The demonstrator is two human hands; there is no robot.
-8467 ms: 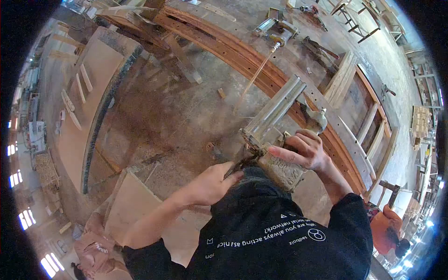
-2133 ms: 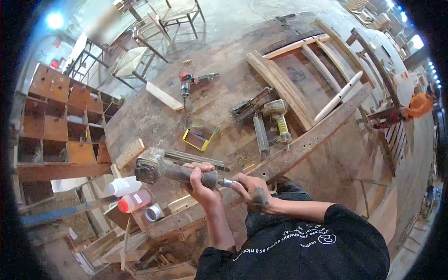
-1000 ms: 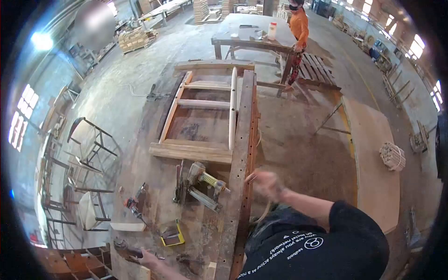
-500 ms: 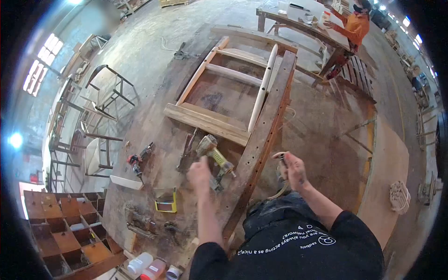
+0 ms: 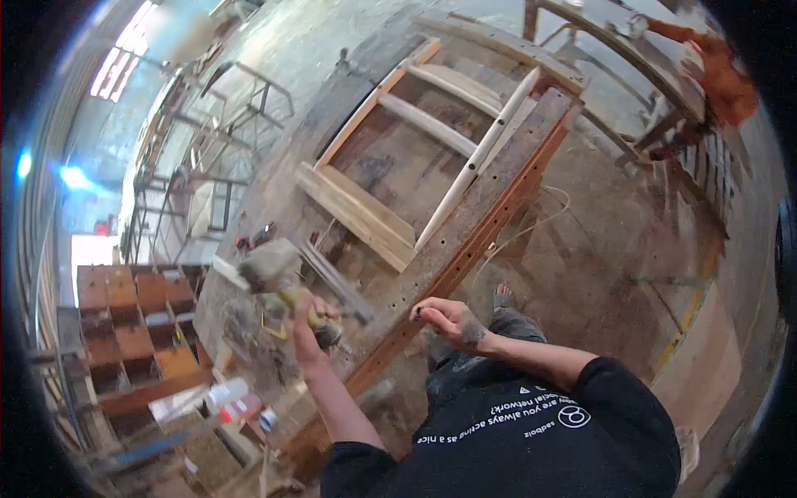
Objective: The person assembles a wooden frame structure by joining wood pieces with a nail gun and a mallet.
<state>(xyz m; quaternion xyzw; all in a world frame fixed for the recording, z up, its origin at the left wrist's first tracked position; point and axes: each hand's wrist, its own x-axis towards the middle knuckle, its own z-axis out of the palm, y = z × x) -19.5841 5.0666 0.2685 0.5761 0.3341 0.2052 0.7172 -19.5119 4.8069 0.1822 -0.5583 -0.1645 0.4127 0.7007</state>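
Observation:
My left hand [image 5: 309, 322] is closed round the yellow-green handle of a nail gun [image 5: 272, 264], its grey head pointing left and blurred by motion. Close to the bench's holed edge, my right hand [image 5: 448, 319] is closed on the end of an air hose [image 5: 419, 313]; only a dark tip shows at the fingers. Beyond both hands lies a wooden frame [image 5: 430, 124] of rails and posts, flat on the workbench [image 5: 365, 224]. A long dark metal tool [image 5: 336, 282] rests between the frame and my left hand.
A compartment shelf [image 5: 137, 332] stands at left, with bottles [image 5: 228, 392] near it. Behind are chair frames [image 5: 249, 108]. A person in orange [image 5: 724, 79] is at another table, far right. A pale hose [image 5: 531, 236] hangs beside the bench.
My left hand has taken hold of the nail gun and lifted it from the bench, moving left. My right hand has come left toward the bench edge. The view has turned.

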